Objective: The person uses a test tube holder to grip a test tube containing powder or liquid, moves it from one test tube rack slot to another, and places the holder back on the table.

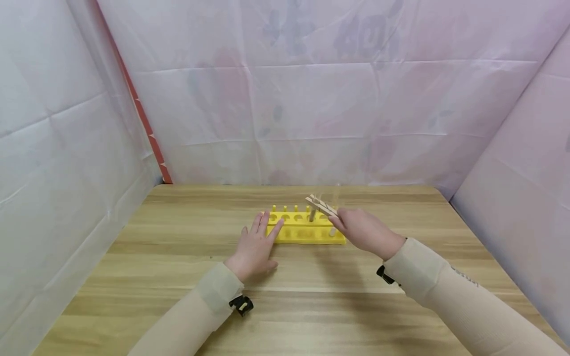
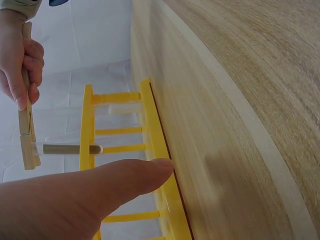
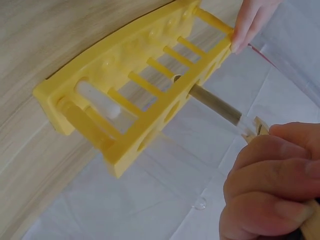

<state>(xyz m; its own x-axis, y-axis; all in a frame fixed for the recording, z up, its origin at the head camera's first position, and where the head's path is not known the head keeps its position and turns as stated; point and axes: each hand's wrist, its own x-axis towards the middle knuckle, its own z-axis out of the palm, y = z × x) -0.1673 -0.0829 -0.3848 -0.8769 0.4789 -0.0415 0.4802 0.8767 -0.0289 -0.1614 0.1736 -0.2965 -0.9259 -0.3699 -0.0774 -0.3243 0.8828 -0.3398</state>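
My left hand (image 1: pixel 253 251) rests its spread fingers on the left end of a yellow test tube rack (image 1: pixel 307 241), its thumb (image 2: pixel 132 175) near the rack's base. With my right hand (image 1: pixel 366 232) I hold a wooden test tube clamp (image 2: pixel 27 135). The clamp's jaws pinch the upper part of a clear test tube (image 3: pixel 217 105) with grey-brown contents. That tube's rounded bottom pokes through a hole in the rack's top bar, above the base. A second test tube (image 3: pixel 95 99), with white contents, stands in the rack's right end.
The rack stands on a wood-grain table (image 1: pixel 178 232), towards its back edge. Pale cloth walls (image 1: pixel 311 104) enclose the table at the back and both sides. A red strip (image 1: pixel 138 106) runs down the back left corner.
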